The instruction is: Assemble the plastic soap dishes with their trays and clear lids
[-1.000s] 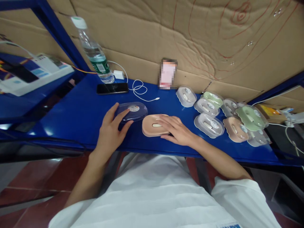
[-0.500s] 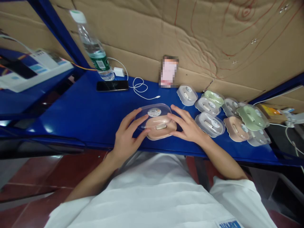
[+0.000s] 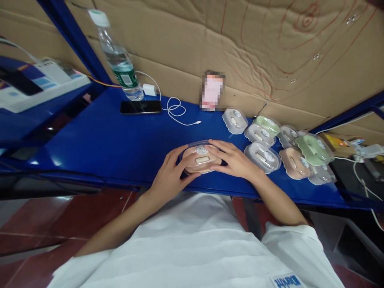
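In front of me a peach-coloured oval box [image 3: 195, 160] stands on the blue table, with a clear plastic lid [image 3: 192, 148] over it. The lid bears a round white label, and a pale bar-shaped piece shows through it. My left hand [image 3: 169, 170] wraps round the left side, fingers on the lid and thumb along the near edge. On the right side my right hand [image 3: 234, 160] grips box and lid, its fingers over the top. Whether the lid's rim sits fully down is hidden by my fingers.
Several similar lidded boxes [image 3: 262, 157] in grey, green and peach stand to the right, some stacked. A black phone [image 3: 141, 107], a water bottle [image 3: 126, 76] and a white cable [image 3: 177, 108] lie or stand at the back left. Another phone [image 3: 212, 92] leans on the cardboard wall.
The clear lid has come down toward me from a raised, offset position onto the peach box. Both hands have moved with it and closed in round the sides.
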Motion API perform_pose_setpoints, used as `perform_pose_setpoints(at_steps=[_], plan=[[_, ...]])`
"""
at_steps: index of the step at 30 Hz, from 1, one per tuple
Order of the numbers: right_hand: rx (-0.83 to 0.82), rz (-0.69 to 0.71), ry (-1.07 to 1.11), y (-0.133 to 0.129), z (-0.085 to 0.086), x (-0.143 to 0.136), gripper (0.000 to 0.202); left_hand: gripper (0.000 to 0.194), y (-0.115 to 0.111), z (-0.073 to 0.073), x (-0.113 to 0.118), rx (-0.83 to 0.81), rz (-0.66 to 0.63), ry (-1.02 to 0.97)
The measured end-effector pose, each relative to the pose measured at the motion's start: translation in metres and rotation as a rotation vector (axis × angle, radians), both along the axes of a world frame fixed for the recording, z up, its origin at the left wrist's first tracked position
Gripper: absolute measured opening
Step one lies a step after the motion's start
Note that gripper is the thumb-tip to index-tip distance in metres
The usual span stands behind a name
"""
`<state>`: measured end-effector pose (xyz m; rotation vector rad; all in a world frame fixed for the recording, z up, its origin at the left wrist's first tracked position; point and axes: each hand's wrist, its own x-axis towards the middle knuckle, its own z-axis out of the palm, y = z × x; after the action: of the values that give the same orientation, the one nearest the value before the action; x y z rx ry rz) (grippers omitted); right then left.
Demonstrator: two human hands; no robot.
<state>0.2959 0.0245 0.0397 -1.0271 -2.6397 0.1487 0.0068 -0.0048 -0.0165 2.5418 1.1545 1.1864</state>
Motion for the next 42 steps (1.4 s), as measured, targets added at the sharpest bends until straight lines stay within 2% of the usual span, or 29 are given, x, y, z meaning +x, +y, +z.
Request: perform_pose_setpoints(at_steps=[4, 13, 17, 21, 24, 26, 28, 31, 33, 36, 42], plan=[[0.006, -0.013, -0.044, 0.002, -0.003, 0.001, 0.084, 0.044, 0.001, -0.001, 0.0, -0.062, 0.034, 0.037], [0.172, -0.202, -0.117, -0.012, -0.017, -0.019, 0.065, 0.049, 0.004, 0.001, -0.001, -0.199, -0.008, 0.013], [0.197, -0.181, -0.12, -0.011, -0.021, -0.022, 0.061, 0.047, 0.006, -0.002, -0.004, -0.243, 0.012, -0.008], [0.154, -0.147, -0.103, -0.008, -0.019, -0.021, 0.064, 0.049, 0.008, -0.006, -0.006, -0.247, 0.018, -0.043], [0.118, -0.149, -0.104, -0.007, -0.02, -0.02, 0.068, 0.065, 0.009, -0.009, -0.007, -0.262, 0.019, -0.168], [0.111, -0.209, -0.107, -0.007, -0.021, -0.018, 0.065, 0.083, 0.009, -0.009, -0.007, -0.277, 0.028, -0.28], [0.133, -0.344, -0.093, -0.006, -0.02, -0.016, 0.061, 0.092, 0.009, -0.008, -0.007, -0.296, 0.023, -0.335], [0.205, -0.568, -0.052, -0.006, -0.012, -0.012, 0.057, 0.089, 0.008, -0.005, -0.008, -0.325, 0.007, -0.323], [0.243, -0.628, -0.026, -0.007, -0.006, -0.012, 0.05, 0.087, 0.009, -0.005, -0.009, -0.331, 0.002, -0.305], [0.246, -0.54, -0.009, -0.01, -0.001, -0.016, 0.046, 0.087, 0.01, -0.006, -0.01, -0.33, -0.018, -0.281], [0.132, -0.076, -0.096, -0.014, -0.007, -0.026, 0.042, 0.086, 0.008, -0.005, -0.012, -0.35, -0.06, -0.225]])
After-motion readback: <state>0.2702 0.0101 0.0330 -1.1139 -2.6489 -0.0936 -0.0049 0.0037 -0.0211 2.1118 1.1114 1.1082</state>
